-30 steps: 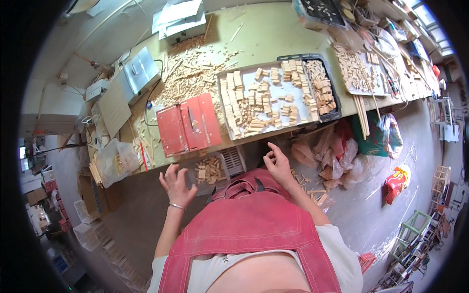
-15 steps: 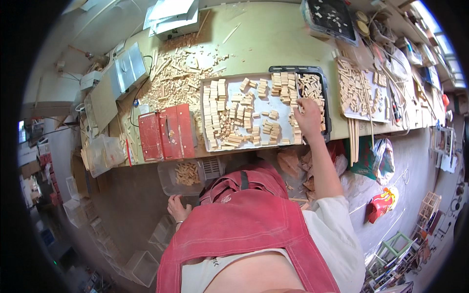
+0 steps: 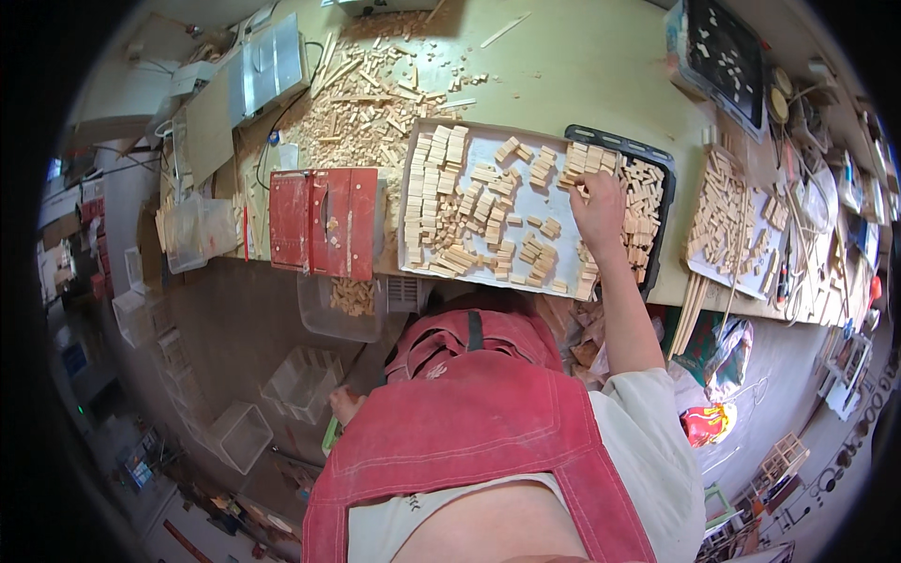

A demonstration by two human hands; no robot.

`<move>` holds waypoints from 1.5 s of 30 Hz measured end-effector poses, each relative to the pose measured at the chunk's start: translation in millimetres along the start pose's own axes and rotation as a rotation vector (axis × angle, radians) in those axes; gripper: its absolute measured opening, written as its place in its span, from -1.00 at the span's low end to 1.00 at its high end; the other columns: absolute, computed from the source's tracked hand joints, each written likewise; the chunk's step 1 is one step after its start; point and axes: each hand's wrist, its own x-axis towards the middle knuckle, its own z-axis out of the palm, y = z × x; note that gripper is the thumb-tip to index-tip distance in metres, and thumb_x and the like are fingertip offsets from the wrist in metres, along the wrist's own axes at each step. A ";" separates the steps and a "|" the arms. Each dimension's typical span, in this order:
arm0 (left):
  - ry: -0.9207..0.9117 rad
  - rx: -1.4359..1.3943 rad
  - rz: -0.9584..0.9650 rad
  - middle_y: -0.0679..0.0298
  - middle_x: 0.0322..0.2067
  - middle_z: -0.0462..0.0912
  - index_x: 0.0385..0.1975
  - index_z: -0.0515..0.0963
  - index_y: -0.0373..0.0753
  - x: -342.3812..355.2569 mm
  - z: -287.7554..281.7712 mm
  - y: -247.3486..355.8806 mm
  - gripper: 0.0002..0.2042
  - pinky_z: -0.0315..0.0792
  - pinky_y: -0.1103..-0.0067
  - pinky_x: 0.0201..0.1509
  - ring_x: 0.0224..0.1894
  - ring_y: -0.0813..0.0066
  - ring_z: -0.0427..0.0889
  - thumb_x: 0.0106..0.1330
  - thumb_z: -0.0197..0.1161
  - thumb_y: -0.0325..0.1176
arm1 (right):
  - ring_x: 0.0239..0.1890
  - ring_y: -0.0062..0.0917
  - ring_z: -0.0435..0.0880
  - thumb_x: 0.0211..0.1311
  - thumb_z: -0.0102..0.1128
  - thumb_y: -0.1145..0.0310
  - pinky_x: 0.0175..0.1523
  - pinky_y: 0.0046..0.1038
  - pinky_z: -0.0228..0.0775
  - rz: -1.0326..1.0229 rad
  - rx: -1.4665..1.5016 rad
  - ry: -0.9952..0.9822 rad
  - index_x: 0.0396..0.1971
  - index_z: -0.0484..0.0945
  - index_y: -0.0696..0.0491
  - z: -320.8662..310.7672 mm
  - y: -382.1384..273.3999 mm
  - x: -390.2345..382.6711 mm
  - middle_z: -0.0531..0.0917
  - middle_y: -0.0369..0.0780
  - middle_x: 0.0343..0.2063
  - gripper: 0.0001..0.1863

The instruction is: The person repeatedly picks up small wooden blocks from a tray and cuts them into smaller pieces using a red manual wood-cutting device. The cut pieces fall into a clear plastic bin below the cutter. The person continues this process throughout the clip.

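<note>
Blocks are pale tan; tray is lt grey-white inside. Crate blk. Table lt green. Plate red w/ pale specks. Apron pinkish-red w/ whitish stitching; shirt off-white. Bag red & yellow.

Silver metal box and clear bin stand at left side of green bench; red-and-yellow bag (wooden rack farther right) and, lower left, open translucent container rest on grey floor.

The pale green workbench carries a shallow white tray; left of the tray sits a red slab, beyond-left scattered wood offcuts, right a black crate.
</note>
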 end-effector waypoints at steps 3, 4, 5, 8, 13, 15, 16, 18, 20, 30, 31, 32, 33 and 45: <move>0.006 -0.064 0.034 -0.01 0.16 0.50 0.10 0.61 -0.21 -7.4 13.4 -7.7 -0.48 0.47 0.08 0.30 0.24 -0.12 0.52 0.08 0.49 -0.31 | -0.08 -0.22 0.62 0.18 0.44 0.35 0.06 -0.17 0.37 -0.026 0.000 -0.007 -0.30 0.73 0.02 3.2 -3.0 7.3 0.66 -0.19 -0.26 -0.87; -0.033 -0.071 0.007 -0.02 0.16 0.50 0.11 0.61 -0.22 -9.4 12.4 0.5 -0.48 0.47 0.09 0.31 0.24 -0.12 0.52 0.08 0.50 -0.32 | -0.08 -0.23 0.62 0.18 0.44 0.35 0.06 -0.18 0.37 -0.031 -0.004 -0.011 -0.30 0.72 0.02 4.9 -2.7 10.4 0.66 -0.20 -0.27 -0.88; -0.072 -0.078 -0.019 -0.02 0.16 0.50 0.11 0.61 -0.23 -13.8 11.3 7.9 -0.48 0.46 0.10 0.33 0.24 -0.12 0.52 0.09 0.50 -0.32 | -0.08 -0.23 0.63 0.18 0.44 0.35 0.05 -0.18 0.37 -0.036 -0.009 -0.016 -0.31 0.72 0.01 6.5 -3.1 12.7 0.66 -0.20 -0.27 -0.88; 0.096 -0.053 0.099 -0.02 0.18 0.49 0.11 0.61 -0.21 -20.1 29.3 -1.3 -0.49 0.46 0.09 0.34 0.25 -0.14 0.51 0.11 0.51 -0.31 | -0.09 -0.24 0.63 0.19 0.44 0.36 0.04 -0.18 0.36 -0.044 -0.003 -0.007 -0.31 0.72 0.00 6.1 -5.9 16.4 0.66 -0.21 -0.28 -0.89; -0.056 -0.025 -0.028 -0.03 0.18 0.47 0.12 0.61 -0.18 -24.5 21.7 12.7 -0.50 0.48 0.08 0.34 0.25 -0.16 0.51 0.14 0.51 -0.31 | -0.09 -0.25 0.63 0.19 0.43 0.36 0.03 -0.20 0.35 -0.019 0.001 -0.044 -0.32 0.71 -0.03 9.8 -0.4 4.5 0.66 -0.23 -0.29 -0.91; -0.071 -0.138 -0.105 -0.04 0.18 0.47 0.12 0.61 -0.18 -26.7 38.4 0.6 -0.51 0.49 0.08 0.34 0.24 -0.17 0.51 0.15 0.51 -0.31 | -0.09 -0.27 0.63 0.20 0.43 0.36 0.03 -0.21 0.34 -0.025 0.011 -0.063 -0.33 0.71 -0.05 8.8 -1.0 1.3 0.66 -0.25 -0.28 -0.93; -0.103 -0.213 -0.153 -0.04 0.17 0.47 0.12 0.60 -0.18 -17.9 50.5 -15.3 -0.51 0.49 0.08 0.34 0.24 -0.17 0.51 0.15 0.51 -0.31 | -0.08 -0.27 0.63 0.20 0.43 0.36 0.03 -0.21 0.34 -0.027 0.007 -0.070 -0.33 0.71 -0.06 7.8 -2.1 0.5 0.66 -0.26 -0.28 -0.93; -0.102 -0.196 -0.127 -0.05 0.17 0.47 0.11 0.60 -0.17 -7.7 59.8 -25.5 -0.52 0.49 0.07 0.34 0.23 -0.18 0.51 0.15 0.51 -0.30 | -0.08 -0.28 0.62 0.20 0.43 0.36 0.03 -0.22 0.33 0.002 -0.008 -0.068 -0.33 0.71 -0.06 6.6 -2.2 -2.4 0.66 -0.27 -0.27 -0.92; -0.012 -0.061 -0.021 -0.06 0.16 0.47 0.10 0.60 -0.16 -17.1 43.5 2.7 -0.51 0.49 0.06 0.33 0.22 -0.20 0.51 0.14 0.52 -0.30 | -0.06 -0.29 0.62 0.18 0.44 0.37 0.02 -0.22 0.34 0.003 -0.030 -0.071 -0.33 0.71 -0.07 9.0 -1.0 -5.4 0.66 -0.27 -0.26 -0.92; 0.084 -0.072 0.064 -0.08 0.12 0.52 0.10 0.64 -0.21 -39.4 54.2 -16.1 -0.53 0.44 0.11 0.37 0.24 -0.20 0.52 0.14 0.49 -0.30 | -0.11 -0.21 0.63 0.21 0.43 0.36 0.02 -0.15 0.36 -0.002 0.001 -0.047 -0.31 0.73 -0.03 0.5 12.1 -7.7 0.65 -0.21 -0.31 -0.92; 0.051 -0.094 0.067 -0.08 0.13 0.51 0.10 0.64 -0.21 -31.7 43.0 -5.3 -0.53 0.44 0.11 0.38 0.25 -0.20 0.51 0.15 0.49 -0.30 | -0.10 -0.22 0.63 0.21 0.44 0.36 0.02 -0.16 0.36 0.010 -0.005 -0.036 -0.31 0.73 -0.04 -1.7 17.1 -13.8 0.64 -0.21 -0.30 -0.92; 0.018 -0.117 0.071 -0.08 0.14 0.51 0.10 0.64 -0.21 -24.8 31.4 5.6 -0.52 0.44 0.12 0.38 0.26 -0.20 0.51 0.15 0.49 -0.30 | -0.10 -0.22 0.63 0.22 0.44 0.35 0.02 -0.16 0.36 0.022 -0.010 -0.025 -0.30 0.73 -0.04 -4.6 21.4 -21.1 0.64 -0.21 -0.30 -0.92; -0.050 -0.114 0.021 -0.08 0.18 0.48 0.12 0.63 -0.22 -26.0 22.4 14.1 -0.52 0.43 0.13 0.40 0.27 -0.20 0.50 0.17 0.49 -0.29 | -0.10 -0.22 0.63 0.21 0.44 0.35 0.03 -0.17 0.35 0.039 -0.027 -0.054 -0.30 0.73 -0.04 -7.9 20.3 -26.0 0.64 -0.22 -0.29 -0.91; -0.058 -0.070 0.033 -0.06 0.25 0.45 0.17 0.59 -0.23 -9.0 33.9 5.8 -0.50 0.43 0.13 0.41 0.32 -0.16 0.47 0.22 0.47 -0.26 | -0.13 -0.30 0.62 0.18 0.47 0.36 0.03 -0.22 0.33 0.088 -0.101 -0.088 -0.29 0.73 -0.04 -48.5 10.3 -78.4 0.66 -0.28 -0.29 -0.88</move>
